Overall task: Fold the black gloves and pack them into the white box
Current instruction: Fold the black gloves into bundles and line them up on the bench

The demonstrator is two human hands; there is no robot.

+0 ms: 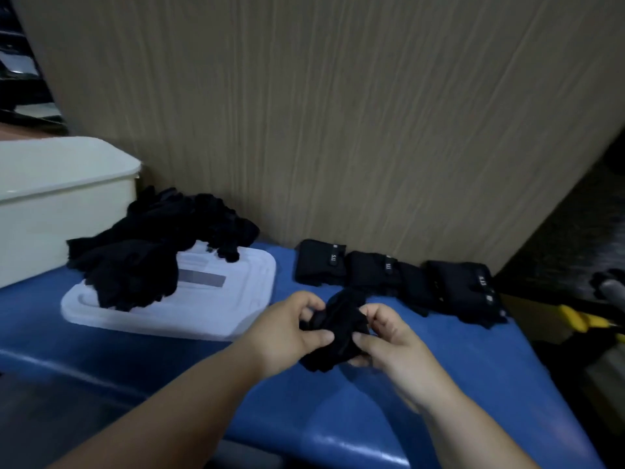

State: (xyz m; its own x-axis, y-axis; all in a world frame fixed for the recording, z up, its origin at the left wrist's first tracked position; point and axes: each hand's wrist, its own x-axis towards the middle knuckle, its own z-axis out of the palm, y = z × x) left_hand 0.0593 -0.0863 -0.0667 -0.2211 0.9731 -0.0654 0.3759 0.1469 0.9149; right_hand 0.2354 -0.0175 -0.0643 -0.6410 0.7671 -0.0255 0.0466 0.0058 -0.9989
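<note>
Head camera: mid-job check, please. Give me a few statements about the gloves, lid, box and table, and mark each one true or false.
1. The left hand and right hand both grip one black glove. True.
2. The pile of loose gloves lies inside the white box. False: it lies on the white lid beside the box.
3. The folded gloves sit in a row along the wooden wall. True.
4. The table top is red. False: it is blue.
</note>
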